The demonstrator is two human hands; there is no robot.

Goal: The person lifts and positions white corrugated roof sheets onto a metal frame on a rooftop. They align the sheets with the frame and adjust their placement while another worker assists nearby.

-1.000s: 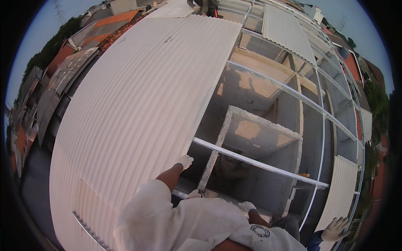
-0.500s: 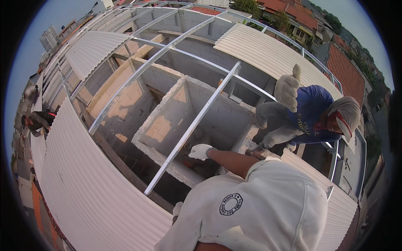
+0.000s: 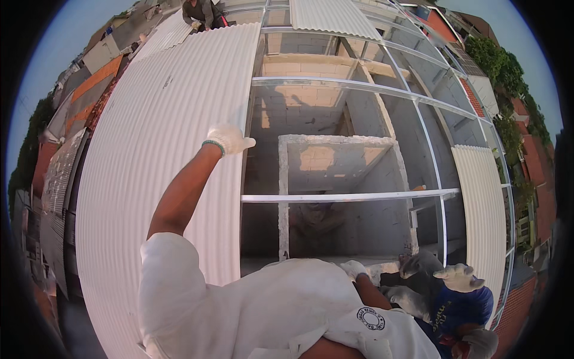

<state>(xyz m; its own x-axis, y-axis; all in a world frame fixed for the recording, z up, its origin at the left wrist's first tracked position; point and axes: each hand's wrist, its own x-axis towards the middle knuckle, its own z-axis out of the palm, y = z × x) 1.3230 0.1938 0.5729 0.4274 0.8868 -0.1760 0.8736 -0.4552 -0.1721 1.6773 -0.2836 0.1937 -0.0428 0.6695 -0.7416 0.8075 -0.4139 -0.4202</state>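
My left hand (image 3: 229, 140), in a white knitted glove with a green cuff, is stretched out over the right edge of a white corrugated roof sheet (image 3: 161, 143). Its thumb points right, apart from the other fingers, which are slightly blurred; nothing shows in the hand. My right hand (image 3: 354, 269), also white-gloved, is low by the top of a rough block wall (image 3: 384, 270); my shirt covers part of its fingers. A silver metal roof batten (image 3: 347, 197) spans the opening ahead of me. Whether the left glove touches the sheet, I cannot tell.
A co-worker in a blue shirt (image 3: 463, 305) crouches at lower right, a gloved hand (image 3: 459, 278) raised. Another person (image 3: 205, 15) works at the far left. Deep block-walled rooms (image 3: 335, 158) lie below the metal frame. A further corrugated sheet (image 3: 478, 209) lies at right.
My view has swung left, so the sheet and frame sit differently. My left arm has come up and out over the sheet. My right hand is now lower, partly behind my shirt.
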